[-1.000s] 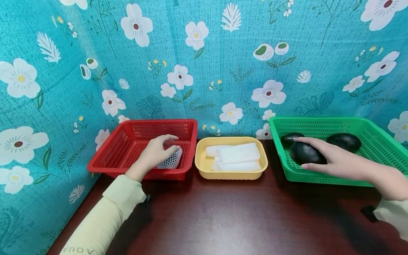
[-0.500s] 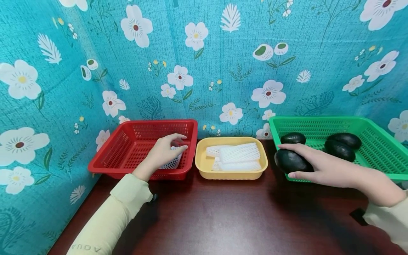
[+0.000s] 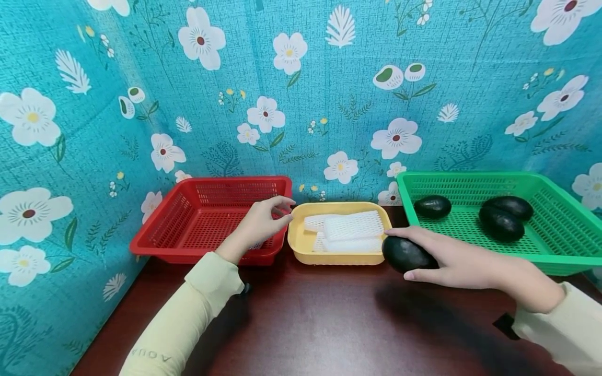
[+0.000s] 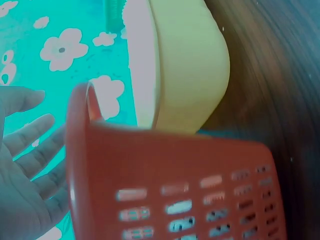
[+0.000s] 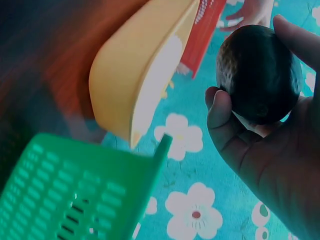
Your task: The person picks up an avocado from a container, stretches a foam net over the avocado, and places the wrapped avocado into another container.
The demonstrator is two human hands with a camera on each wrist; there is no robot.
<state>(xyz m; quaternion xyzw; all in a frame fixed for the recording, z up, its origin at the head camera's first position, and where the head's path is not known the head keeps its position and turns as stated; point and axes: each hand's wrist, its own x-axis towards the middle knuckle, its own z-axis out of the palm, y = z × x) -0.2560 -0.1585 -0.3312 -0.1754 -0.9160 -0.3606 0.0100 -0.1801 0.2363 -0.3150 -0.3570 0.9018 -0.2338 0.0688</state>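
Observation:
My right hand [image 3: 463, 261] grips a dark avocado [image 3: 406, 254] above the table, just right of the yellow tray [image 3: 345, 258]. In the right wrist view, the fingers and thumb curl round this avocado [image 5: 257, 75]. White foam net sleeves [image 3: 352, 227] lie stacked in the tray. My left hand [image 3: 263, 222] hovers over the right side of the red basket [image 3: 207, 180], fingers loosely bent and holding nothing. The left wrist view shows that hand [image 4: 30, 175] beside the basket's rim. The net-covered thing in the red basket is mostly hidden behind the hand.
A green basket [image 3: 470, 180] stands at the right. One avocado [image 3: 432, 207] lies at its left, and two more avocados [image 3: 502, 223] lie together near its middle. A blue flowered cloth [image 3: 329, 104] hangs behind the dark wooden table [image 3: 324, 313].
My right hand has lifted the avocado out of the green basket and carried it left towards the yellow tray. My left hand has moved right, away from the net-covered thing, towards the tray.

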